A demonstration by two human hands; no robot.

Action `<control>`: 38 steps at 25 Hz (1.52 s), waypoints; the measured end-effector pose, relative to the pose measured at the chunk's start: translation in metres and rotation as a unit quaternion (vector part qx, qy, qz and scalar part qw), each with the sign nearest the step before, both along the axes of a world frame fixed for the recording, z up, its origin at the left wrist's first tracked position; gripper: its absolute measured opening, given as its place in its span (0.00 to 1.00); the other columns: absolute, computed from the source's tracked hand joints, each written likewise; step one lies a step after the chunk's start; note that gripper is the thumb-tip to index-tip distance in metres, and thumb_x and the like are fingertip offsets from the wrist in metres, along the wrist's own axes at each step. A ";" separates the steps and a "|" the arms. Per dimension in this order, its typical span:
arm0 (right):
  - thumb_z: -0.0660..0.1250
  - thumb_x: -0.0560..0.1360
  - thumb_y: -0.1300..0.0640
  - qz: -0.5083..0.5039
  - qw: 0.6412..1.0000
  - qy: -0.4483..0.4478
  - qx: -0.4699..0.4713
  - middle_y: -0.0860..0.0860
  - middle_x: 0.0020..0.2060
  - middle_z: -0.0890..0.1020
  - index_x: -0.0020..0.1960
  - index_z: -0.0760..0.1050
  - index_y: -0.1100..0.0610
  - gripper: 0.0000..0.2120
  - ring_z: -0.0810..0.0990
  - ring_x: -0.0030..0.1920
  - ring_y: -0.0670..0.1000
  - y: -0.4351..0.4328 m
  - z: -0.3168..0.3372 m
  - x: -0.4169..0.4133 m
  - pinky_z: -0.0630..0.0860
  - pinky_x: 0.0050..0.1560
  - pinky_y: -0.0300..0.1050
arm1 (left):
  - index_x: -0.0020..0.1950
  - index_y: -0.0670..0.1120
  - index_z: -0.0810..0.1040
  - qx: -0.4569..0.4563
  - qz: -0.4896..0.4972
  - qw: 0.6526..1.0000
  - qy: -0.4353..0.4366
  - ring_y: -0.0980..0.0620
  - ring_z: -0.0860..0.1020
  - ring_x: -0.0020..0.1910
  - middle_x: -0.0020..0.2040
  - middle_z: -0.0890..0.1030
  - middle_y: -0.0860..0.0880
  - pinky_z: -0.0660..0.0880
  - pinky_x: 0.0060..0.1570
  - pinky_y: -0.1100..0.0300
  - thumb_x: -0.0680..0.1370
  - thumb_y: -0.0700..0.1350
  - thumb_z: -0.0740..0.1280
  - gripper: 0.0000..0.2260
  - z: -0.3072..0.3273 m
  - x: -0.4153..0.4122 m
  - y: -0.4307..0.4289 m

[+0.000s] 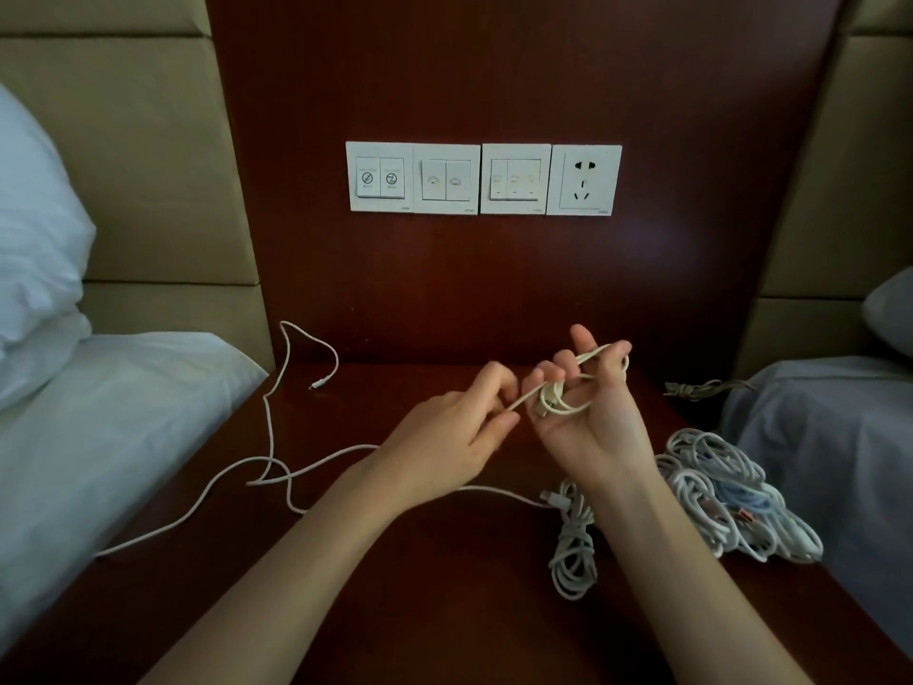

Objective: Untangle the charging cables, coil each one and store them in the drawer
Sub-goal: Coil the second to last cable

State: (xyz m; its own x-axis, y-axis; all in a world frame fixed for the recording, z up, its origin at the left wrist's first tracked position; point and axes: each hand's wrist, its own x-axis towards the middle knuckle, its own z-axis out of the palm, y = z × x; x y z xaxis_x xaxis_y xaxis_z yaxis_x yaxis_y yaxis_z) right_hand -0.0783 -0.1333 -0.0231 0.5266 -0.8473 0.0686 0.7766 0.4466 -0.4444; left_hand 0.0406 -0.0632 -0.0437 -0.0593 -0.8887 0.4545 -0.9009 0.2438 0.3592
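- The cream cable [563,400] sits at centre frame, looped round the upturned right hand [590,427], whose fingers hook through the coil.
- Its free strand slants lower-left into the pinch of the left hand [444,437], just beside the coil.
- A tangled pile [731,491] lies at lower right, and a loose white cable [269,427] lies at left.

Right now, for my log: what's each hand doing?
Left hand: pinches the cream cable strand.
Right hand: holds the same cable coiled round its fingers.

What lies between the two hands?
Head view: a short stretch of cream cable, pinched by the left hand, running to loops on the right hand.
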 end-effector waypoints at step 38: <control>0.55 0.80 0.53 0.085 0.971 0.216 -0.052 0.51 0.24 0.71 0.37 0.69 0.55 0.15 0.73 0.24 0.47 -0.003 -0.016 0.002 0.72 0.24 0.36 | 0.36 0.50 0.75 -0.143 0.010 0.987 -0.073 0.59 0.71 0.27 0.27 0.75 0.55 0.68 0.29 0.64 0.72 0.61 0.66 0.15 0.017 -0.025 0.007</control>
